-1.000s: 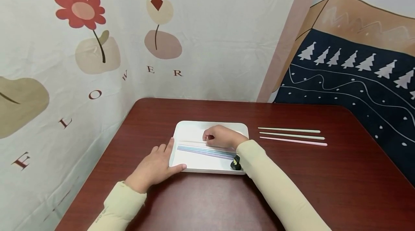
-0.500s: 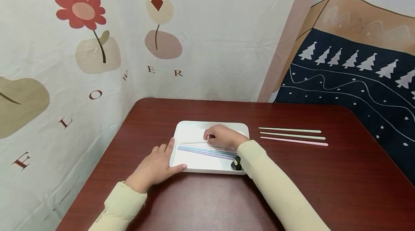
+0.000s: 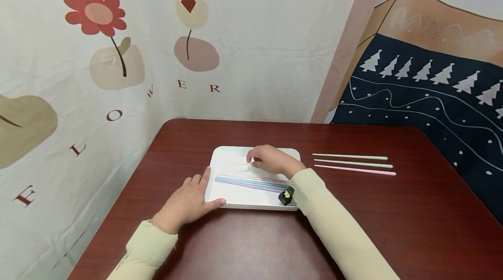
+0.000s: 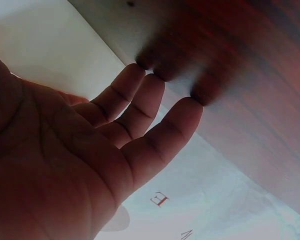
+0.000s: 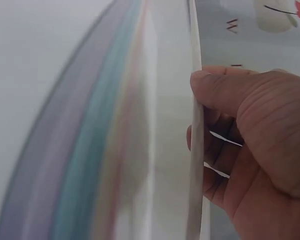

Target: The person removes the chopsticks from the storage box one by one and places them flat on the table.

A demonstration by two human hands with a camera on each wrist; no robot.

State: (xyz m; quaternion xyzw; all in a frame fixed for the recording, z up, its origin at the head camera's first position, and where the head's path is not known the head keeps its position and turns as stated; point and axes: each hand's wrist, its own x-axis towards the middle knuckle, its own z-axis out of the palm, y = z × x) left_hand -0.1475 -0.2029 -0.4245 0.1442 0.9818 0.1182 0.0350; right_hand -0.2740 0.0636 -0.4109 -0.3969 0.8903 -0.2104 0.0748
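Observation:
My right hand (image 3: pixel 271 158) is over the white tray (image 3: pixel 251 206), pinching a whitish chopstick (image 5: pixel 196 150) between thumb and fingers. In the right wrist view that chopstick runs lengthwise past the fingertips. Lower in the tray lie several pastel chopsticks (image 3: pixel 245 182) side by side, blue, purple and pinkish; the right forearm covers their right ends. My left hand (image 3: pixel 188 203) rests at the tray's left edge, fingers spread and thumb along the near rim. In the left wrist view the left fingers (image 4: pixel 167 132) are extended and hold nothing.
Right of the tray, two light green chopsticks (image 3: pixel 349 157) and a pink chopstick (image 3: pixel 355 170) lie on the dark red table (image 3: pixel 259 245). A printed cloth (image 3: pixel 267 53) hangs behind the table. A small black device (image 3: pixel 286 195) sits at the right wrist.
My right hand has moved slightly up and away within the tray, carrying the whitish chopstick farther from the colored ones. The left hand has stayed in place.

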